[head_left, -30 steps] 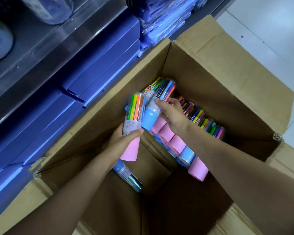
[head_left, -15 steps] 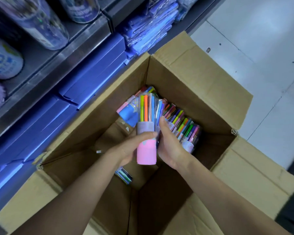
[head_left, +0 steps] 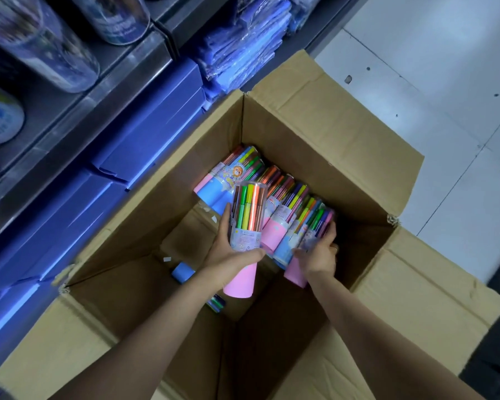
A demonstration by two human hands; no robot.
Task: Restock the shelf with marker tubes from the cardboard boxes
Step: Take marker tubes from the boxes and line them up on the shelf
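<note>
- Inside the open cardboard box (head_left: 329, 134), which stands on the floor just beside the shelf (head_left: 122, 79), both bare hands reach down among the marker tubes.
- The left hand (head_left: 228, 255) grips one marker tube (head_left: 247, 223) around its middle, thumb across the front and fingers behind; this tube stands nearly upright, clear top showing coloured markers, pink base below the hand.
- The right hand (head_left: 319, 252) curls its fingers round the last tube of the row (head_left: 315, 232), whose pink base pokes out under the palm.
- That row of tubes (head_left: 283, 197) lies slanted against the far side of the box, tubes touching one another, bases pink or blue, marker tips pointing toward the far wall.
- On the box bottom near the left forearm lies a loose blue cap (head_left: 183, 272); another tube (head_left: 215, 303) shows partly beneath the arm.
- The box flaps are folded outward on all sides.
- On the shelf sit clear cylindrical containers (head_left: 49, 50), with stacked blue boxes (head_left: 145, 140) below and wrapped blue packs (head_left: 243, 47) further along.
- White floor tiles (head_left: 430, 67) lie beyond the box.
</note>
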